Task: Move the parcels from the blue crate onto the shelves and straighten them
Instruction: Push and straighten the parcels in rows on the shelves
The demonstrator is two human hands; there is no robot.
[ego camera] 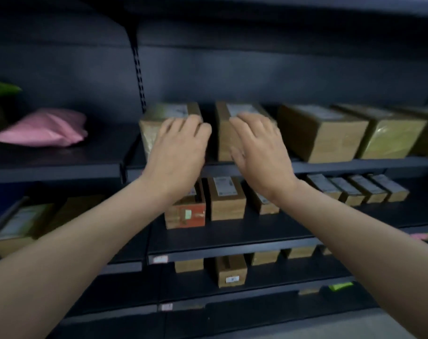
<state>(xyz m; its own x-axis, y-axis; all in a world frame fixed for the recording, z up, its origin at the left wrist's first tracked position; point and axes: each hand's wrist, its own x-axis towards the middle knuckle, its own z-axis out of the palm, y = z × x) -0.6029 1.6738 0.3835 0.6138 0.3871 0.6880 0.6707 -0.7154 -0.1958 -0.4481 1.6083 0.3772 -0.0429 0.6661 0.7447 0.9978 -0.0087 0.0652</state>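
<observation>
Brown cardboard parcels stand in a row on a dark upper shelf (330,165). My left hand (181,148) rests on the front of the leftmost parcel (156,118), its fingers curled over the top edge. My right hand (259,145) lies with straight fingers against the front of the second parcel (224,133). A narrow gap separates these two parcels. Two more large parcels (323,133) stand further right on the same shelf. The blue crate is not in view.
A pink soft mailer (43,128) lies on the shelf section to the left. The shelf below (232,243) holds several smaller boxes, one with a red-orange front (186,216). More boxes sit on lower shelves. A slotted upright (138,69) divides the sections.
</observation>
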